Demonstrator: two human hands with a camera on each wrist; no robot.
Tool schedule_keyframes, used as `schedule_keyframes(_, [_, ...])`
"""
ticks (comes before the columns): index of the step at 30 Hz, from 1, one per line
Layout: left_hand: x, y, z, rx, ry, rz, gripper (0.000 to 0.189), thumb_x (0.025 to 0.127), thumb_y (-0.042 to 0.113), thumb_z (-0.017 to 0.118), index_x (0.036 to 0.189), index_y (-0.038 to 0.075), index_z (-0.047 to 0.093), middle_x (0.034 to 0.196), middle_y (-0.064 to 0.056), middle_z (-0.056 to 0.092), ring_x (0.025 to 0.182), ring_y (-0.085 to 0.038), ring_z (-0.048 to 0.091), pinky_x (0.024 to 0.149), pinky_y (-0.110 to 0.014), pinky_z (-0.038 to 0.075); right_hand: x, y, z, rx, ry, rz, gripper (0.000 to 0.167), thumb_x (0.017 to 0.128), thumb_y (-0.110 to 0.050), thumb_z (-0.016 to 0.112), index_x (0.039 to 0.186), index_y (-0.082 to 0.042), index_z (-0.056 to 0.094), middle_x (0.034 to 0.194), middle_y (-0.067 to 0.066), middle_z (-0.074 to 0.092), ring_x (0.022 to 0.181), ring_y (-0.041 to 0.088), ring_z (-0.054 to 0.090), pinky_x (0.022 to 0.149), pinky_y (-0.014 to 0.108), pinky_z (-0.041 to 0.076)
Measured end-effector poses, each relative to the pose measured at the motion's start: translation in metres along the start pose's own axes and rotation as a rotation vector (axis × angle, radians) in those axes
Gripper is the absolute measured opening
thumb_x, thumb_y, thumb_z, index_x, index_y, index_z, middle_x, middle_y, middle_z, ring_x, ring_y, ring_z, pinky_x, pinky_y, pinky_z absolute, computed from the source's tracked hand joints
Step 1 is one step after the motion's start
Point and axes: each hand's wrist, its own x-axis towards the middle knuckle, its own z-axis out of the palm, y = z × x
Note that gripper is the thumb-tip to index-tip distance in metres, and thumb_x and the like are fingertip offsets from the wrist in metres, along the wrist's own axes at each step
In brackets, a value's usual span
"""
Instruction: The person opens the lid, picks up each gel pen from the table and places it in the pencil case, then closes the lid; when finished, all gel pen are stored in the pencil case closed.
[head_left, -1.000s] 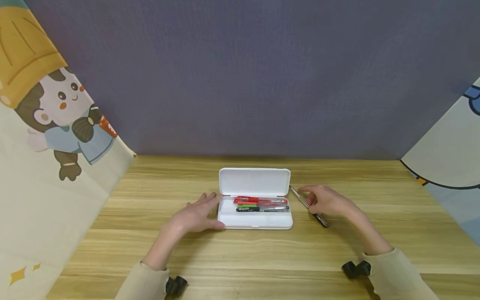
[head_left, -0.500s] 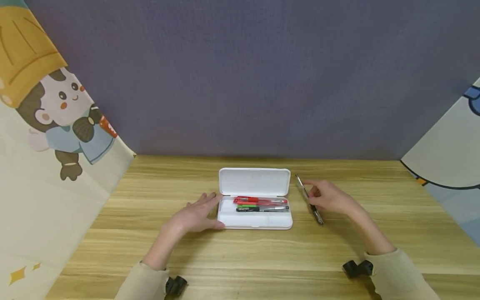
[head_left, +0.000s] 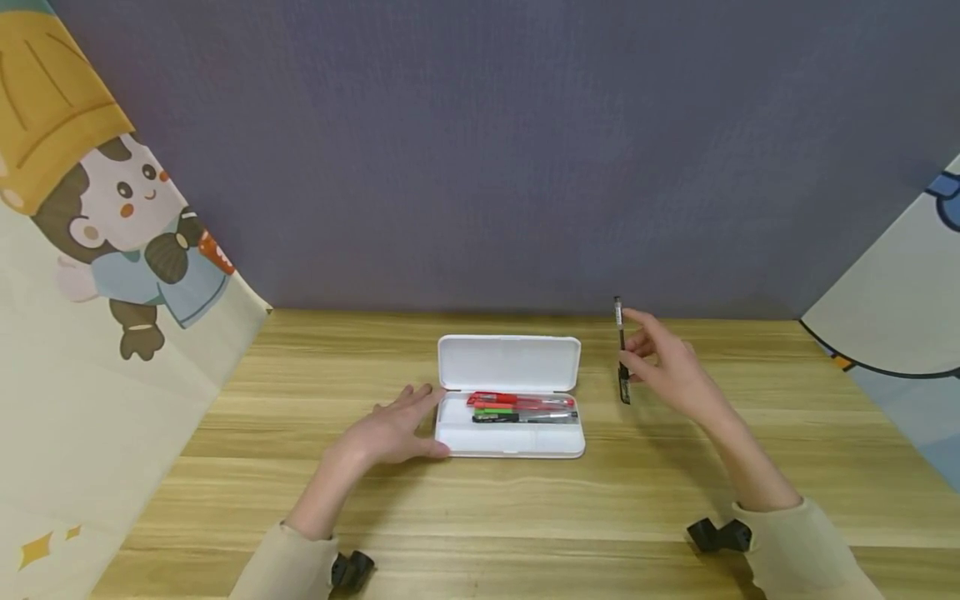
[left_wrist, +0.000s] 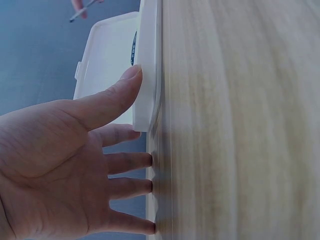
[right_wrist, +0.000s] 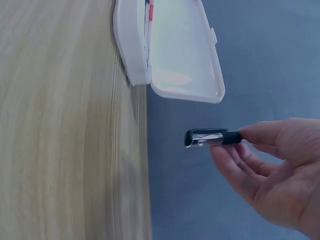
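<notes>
A white pencil case [head_left: 510, 443] lies with its lid [head_left: 510, 363] raised at the back. In its rear compartment are a red pen [head_left: 525, 401], a black pen [head_left: 525, 418] and something green between them. My left hand [head_left: 393, 429] rests at the case's left end, fingers spread; the thumb touches the front left corner, and in the left wrist view the other fingertips meet the table. To the right of the case my right hand [head_left: 663, 358] pinches a black pen [right_wrist: 207, 137] between thumb and fingers. That pen is lifted off the table and points nearly straight away from me.
The wooden table [head_left: 480, 525] ends at a dark blue-grey partition [head_left: 480, 167] behind the case. Printed panels stand at the left [head_left: 112, 400] and right. Black wrist cameras sit near both sleeves.
My right hand has raised the black pen from the table, moving it up and away, and turned it from slanted to nearly upright in the head view. The left hand and the case have stayed put.
</notes>
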Motion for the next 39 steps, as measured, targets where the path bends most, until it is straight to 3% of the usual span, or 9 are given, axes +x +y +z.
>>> schedule_keyframes(4, [0.000, 0.000, 0.000, 0.001, 0.000, 0.001, 0.093, 0.091, 0.042, 0.077, 0.165, 0.019, 0.026, 0.170, -0.021, 0.023, 0.160, -0.044, 0.015, 0.121, -0.078, 0.015, 0.002, -0.010, 0.005, 0.003, 0.074, -0.087, 0.067, 0.097, 0.001, 0.066, 0.157, -0.008, 0.037, 0.106, 0.018, 0.068, 0.091, 0.019, 0.069, 0.067, 0.030, 0.065])
schedule_keyframes(8, [0.001, -0.001, 0.000, 0.003, -0.003, 0.000, 0.093, 0.091, 0.042, 0.076, 0.165, 0.018, 0.026, 0.171, -0.020, 0.023, 0.160, -0.044, 0.015, 0.121, -0.078, 0.015, 0.008, -0.025, 0.011, 0.041, 0.076, -0.150, 0.069, 0.097, 0.001, 0.066, 0.159, -0.013, 0.036, 0.105, 0.014, 0.068, 0.088, 0.005, 0.065, 0.068, 0.030, 0.065])
schedule_keyframes(16, [0.000, -0.001, 0.000, 0.002, 0.000, 0.002, 0.093, 0.091, 0.043, 0.076, 0.164, 0.017, 0.027, 0.170, -0.022, 0.022, 0.159, -0.046, 0.015, 0.121, -0.078, 0.014, 0.027, -0.058, 0.035, 0.028, -0.008, -0.279, 0.064, 0.097, -0.003, 0.068, 0.154, -0.015, 0.041, 0.103, 0.009, 0.067, 0.091, 0.020, 0.068, 0.065, 0.025, 0.060])
schedule_keyframes(22, [0.001, 0.000, 0.001, 0.015, -0.004, -0.007, 0.092, 0.091, 0.043, 0.076, 0.165, 0.018, 0.026, 0.171, -0.021, 0.021, 0.160, -0.044, 0.015, 0.122, -0.077, 0.013, 0.034, -0.071, 0.054, -0.008, -0.090, -0.324, 0.061, 0.099, -0.006, 0.066, 0.154, -0.017, 0.043, 0.101, 0.004, 0.066, 0.090, 0.015, 0.064, 0.065, 0.024, 0.057])
schedule_keyframes(33, [0.002, 0.000, 0.001, 0.028, -0.002, 0.003, 0.092, 0.091, 0.042, 0.076, 0.165, 0.017, 0.026, 0.170, -0.023, 0.022, 0.159, -0.047, 0.016, 0.121, -0.078, 0.016, 0.034, -0.069, 0.076, -0.221, -0.168, -0.443, 0.062, 0.098, -0.007, 0.068, 0.154, -0.025, 0.048, 0.097, -0.001, 0.070, 0.079, 0.006, 0.060, 0.065, 0.021, 0.051])
schedule_keyframes(39, [0.002, -0.001, 0.001, 0.029, -0.003, -0.004, 0.093, 0.091, 0.044, 0.076, 0.165, 0.018, 0.026, 0.170, -0.021, 0.022, 0.159, -0.044, 0.016, 0.121, -0.077, 0.016, 0.030, -0.067, 0.082, -0.300, -0.232, -0.437, 0.058, 0.096, -0.007, 0.071, 0.148, -0.026, 0.055, 0.100, -0.002, 0.072, 0.082, 0.006, 0.066, 0.067, 0.021, 0.054])
